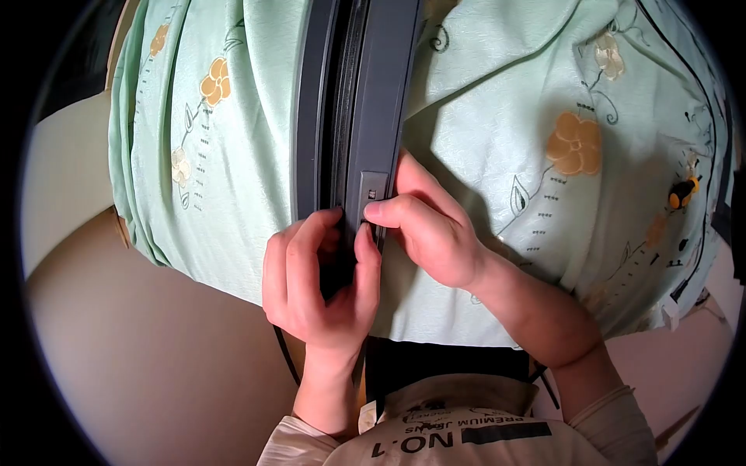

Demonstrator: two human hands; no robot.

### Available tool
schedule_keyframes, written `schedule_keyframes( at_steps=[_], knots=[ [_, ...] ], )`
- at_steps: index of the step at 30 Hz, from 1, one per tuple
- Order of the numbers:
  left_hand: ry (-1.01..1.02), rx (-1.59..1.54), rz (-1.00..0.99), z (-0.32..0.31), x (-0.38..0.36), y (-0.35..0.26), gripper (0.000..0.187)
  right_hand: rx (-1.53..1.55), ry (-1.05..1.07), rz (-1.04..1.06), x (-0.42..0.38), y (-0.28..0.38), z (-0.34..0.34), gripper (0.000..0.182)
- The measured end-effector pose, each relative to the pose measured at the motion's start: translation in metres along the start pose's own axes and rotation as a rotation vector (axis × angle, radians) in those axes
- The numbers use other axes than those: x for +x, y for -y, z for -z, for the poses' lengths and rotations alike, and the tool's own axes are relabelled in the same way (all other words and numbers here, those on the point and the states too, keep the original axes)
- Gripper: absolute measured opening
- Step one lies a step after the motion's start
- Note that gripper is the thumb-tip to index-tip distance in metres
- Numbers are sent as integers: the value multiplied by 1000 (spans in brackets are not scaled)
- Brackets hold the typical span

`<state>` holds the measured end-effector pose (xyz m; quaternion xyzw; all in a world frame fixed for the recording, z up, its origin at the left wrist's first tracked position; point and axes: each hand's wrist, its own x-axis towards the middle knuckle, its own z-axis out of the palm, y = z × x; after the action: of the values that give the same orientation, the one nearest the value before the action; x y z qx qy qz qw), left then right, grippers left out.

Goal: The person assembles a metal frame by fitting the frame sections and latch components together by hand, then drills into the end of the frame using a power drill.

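Nearest is the person's printed shirt (497, 435), close to the near edge of the counter, over which a pale green floral tablecloth (249, 225) hangs. Over the near stretch of a dark grey hard case (388, 78) curls the left hand (322, 287): its fingertips bend in at the seam, its thumb lies opposite on the right half, and dark space shows between them. I cannot tell whether that grip pinches anything; the pose looks meant to steady the case.

The right hand (439, 233) comes in from the right, its thumb pressed to the lower end of a small latch plate (375, 180) and its other fingers partly hidden along the case's right side. This grip pinches the case by its edge, the fingers probably backing the thumb so that it can bear on the plate.

The case runs from near the counter's near edge away toward the far edge, its dark grooved seam (347, 93) upward, which puts the latch plate within easy reach of both hands. Farther off, toward the counter's right edge, lie a small yellow-and-black object (684, 192), too small to identify, and a thin black line, perhaps a cord (703, 264).
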<state>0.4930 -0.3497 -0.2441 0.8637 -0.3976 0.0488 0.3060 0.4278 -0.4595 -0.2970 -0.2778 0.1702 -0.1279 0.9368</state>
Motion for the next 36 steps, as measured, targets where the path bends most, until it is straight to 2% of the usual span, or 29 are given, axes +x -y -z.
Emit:
schedule_keyframes(
  at_steps=[9,18,21,25,30,36],
  knots=[
    [-29,45,-50,-4,-6,-1,27,-45,-7,49,0,5,-5,34],
    [-31,-21,-2,-2,-6,0,28,-72,4,61,0,-2,-2,26],
    [0,-38,31,2,-4,2,27,82,-45,-6,4,6,-10,28],
    [23,-51,75,6,-1,7,29,95,13,10,4,5,-7,28],
    [152,-97,167,22,11,10,36,-4,67,-26,3,-6,4,12],
    [186,-2,58,25,18,8,33,-124,76,-23,2,-4,5,8]
  ],
)
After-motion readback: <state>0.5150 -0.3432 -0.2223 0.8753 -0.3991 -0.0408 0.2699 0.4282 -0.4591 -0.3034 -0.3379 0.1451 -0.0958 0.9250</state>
